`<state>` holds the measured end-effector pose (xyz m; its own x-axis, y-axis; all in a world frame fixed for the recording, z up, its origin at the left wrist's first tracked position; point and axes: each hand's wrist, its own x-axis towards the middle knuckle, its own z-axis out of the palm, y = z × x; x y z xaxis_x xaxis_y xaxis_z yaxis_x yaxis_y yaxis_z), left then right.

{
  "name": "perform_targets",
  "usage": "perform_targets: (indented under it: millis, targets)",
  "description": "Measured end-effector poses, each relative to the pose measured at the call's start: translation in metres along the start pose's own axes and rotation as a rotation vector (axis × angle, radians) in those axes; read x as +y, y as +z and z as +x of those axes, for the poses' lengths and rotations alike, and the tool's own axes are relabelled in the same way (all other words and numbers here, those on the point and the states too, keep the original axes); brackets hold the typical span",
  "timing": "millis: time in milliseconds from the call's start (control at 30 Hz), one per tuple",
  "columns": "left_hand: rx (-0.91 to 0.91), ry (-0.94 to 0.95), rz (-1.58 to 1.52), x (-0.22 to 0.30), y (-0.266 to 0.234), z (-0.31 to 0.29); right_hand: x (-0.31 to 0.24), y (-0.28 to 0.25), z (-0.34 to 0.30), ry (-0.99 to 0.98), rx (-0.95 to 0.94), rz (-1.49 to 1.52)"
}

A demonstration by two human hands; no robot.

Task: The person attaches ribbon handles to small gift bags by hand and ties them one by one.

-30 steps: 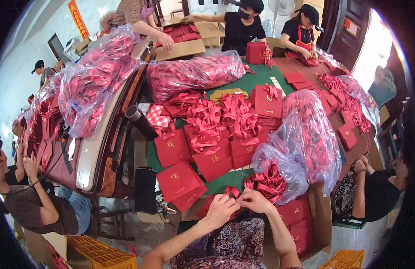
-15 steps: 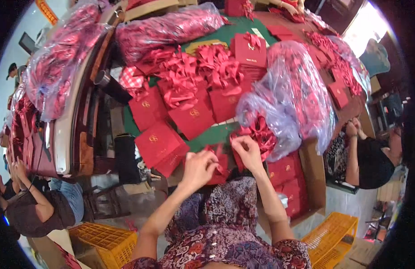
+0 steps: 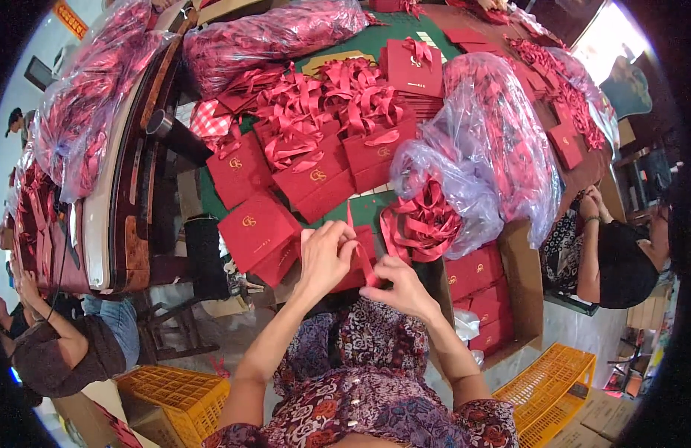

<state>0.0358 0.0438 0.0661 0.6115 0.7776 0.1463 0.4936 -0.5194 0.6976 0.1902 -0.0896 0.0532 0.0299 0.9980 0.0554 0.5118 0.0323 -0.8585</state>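
A red paper gift bag [image 3: 367, 243] lies in front of me at the near edge of the table, partly hidden by my hands. Over it a red ribbon [image 3: 365, 263] runs between my hands. My left hand [image 3: 324, 256] is closed with thumb and fingers pinching the ribbon near its upper part. Lower and to the right, my right hand [image 3: 402, 287] pinches the ribbon's other part. Just beyond my right hand a loose bundle of red ribbons [image 3: 424, 224] spills from a clear plastic bag [image 3: 483, 198].
Finished-looking red bags [image 3: 315, 175] with ribbons stand in stacks beyond my hands. An open cardboard box [image 3: 526, 280] of red bags sits at right. Yellow crates [image 3: 185, 399] flank me. A dark tumbler [image 3: 177, 136] leans at left. Other people work on both sides.
My right hand has moved from the ribbon bundle down and left to the ribbon over the bag. My left hand has risen slightly, and a ribbon now stretches between both hands.
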Motion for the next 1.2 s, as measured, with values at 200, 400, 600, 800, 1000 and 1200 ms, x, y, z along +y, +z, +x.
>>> perform_targets:
  millis: [200,400,600,800,1000,1200]
  targets:
    - [0.021,-0.029,-0.037,-0.023,0.022,0.013,-0.020,-0.022,-0.010,0.112,-0.109,0.265]
    - [0.249,0.083,-0.080,-0.011,0.040,-0.014,-0.007,-0.011,0.006,0.293,0.163,0.316]
    - [-0.139,-0.266,-0.952,0.015,0.069,-0.085,0.009,0.010,0.027,0.228,0.264,0.255]
    - [-0.251,-0.377,-0.722,0.000,0.034,-0.101,0.011,0.002,0.030,0.403,0.285,0.195]
    - [-0.099,-0.252,-0.464,-0.039,0.016,-0.089,-0.003,0.008,0.025,0.178,0.594,-0.307]
    - [-0.241,-0.455,-0.771,-0.045,0.003,-0.071,-0.019,0.018,0.025,-0.277,0.115,-0.155]
